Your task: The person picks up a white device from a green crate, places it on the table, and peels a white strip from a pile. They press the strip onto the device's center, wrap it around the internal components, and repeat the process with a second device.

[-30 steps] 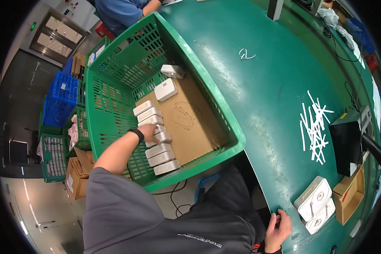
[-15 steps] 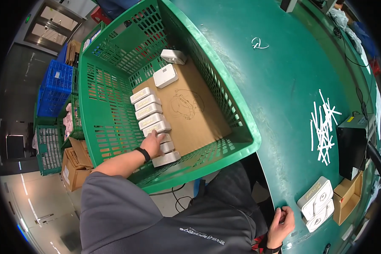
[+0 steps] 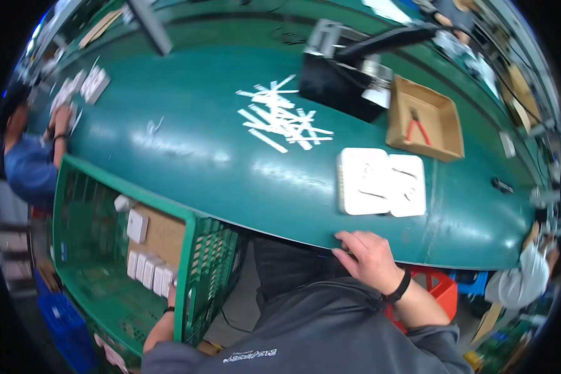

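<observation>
My left hand (image 3: 171, 296) reaches down inside the green plastic crate (image 3: 131, 188), at the near end of a row of white rounded boxes (image 3: 146, 269). The crate wall hides most of its fingers, so its grip cannot be made out. Deeper in the crate, a white box (image 3: 137, 225) lies flat on a brown cardboard sheet (image 3: 163, 235), with another white box (image 3: 124, 202) beyond it. My right hand (image 3: 369, 257) is at the table's near edge, fingers loosely bent and thumb apart, holding nothing. Just beyond it, two white rounded cases (image 3: 363, 181) lie side by side.
On the green table (image 3: 199, 181) lie scattered white strips (image 3: 283, 118), a black machine (image 3: 340, 81), a cardboard tray (image 3: 452, 134) holding red-handled pliers (image 3: 416, 128), and a thin white tie (image 3: 155, 126). A co-worker (image 3: 31, 153) handles white boxes at the far left. A red stool (image 3: 441, 298) stands at right.
The view has swung right toward the table, so the crate now sits lower left. My left hand stays by the row of boxes; my right hand remains near the table edge.
</observation>
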Action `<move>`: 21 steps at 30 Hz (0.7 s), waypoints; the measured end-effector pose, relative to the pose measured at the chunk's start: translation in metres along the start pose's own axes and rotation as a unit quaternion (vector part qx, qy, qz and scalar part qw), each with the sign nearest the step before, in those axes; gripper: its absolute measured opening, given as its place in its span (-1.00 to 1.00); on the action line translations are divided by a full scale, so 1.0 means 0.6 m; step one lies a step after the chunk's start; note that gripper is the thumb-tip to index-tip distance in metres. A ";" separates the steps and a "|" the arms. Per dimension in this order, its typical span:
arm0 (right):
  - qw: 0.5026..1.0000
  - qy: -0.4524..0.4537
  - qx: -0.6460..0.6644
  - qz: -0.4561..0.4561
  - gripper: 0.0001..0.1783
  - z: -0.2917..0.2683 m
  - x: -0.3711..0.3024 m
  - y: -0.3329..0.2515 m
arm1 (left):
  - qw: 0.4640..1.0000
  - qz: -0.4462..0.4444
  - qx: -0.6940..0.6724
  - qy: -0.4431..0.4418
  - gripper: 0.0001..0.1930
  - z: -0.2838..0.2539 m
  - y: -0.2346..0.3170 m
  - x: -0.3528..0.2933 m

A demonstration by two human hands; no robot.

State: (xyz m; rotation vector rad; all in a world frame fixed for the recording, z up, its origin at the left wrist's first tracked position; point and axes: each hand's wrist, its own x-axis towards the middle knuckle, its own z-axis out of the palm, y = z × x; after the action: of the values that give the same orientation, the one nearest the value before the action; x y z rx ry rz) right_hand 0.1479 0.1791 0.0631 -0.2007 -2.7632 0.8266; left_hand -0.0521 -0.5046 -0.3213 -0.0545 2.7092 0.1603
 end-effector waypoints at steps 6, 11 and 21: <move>0.997 0.055 -0.041 -0.024 -0.68 -0.081 -0.011 0.031 | 0.972 0.223 0.053 -0.056 -0.15 -0.222 0.029 -0.062; 0.993 0.101 -0.031 -0.058 -0.75 -0.111 -0.012 0.052 | 0.973 0.230 0.034 0.007 -0.07 -0.445 0.232 -0.175; 0.981 0.104 0.166 0.009 -0.82 -0.135 -0.028 0.027 | 0.811 0.339 -0.398 0.262 0.22 -0.772 0.388 -0.359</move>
State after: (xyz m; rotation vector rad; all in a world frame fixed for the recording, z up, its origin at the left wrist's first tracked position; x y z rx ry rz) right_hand 0.1870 0.2310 0.1163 -0.2335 -2.3923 1.1814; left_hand -0.0614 -0.3264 0.2112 0.7298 2.8104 1.6978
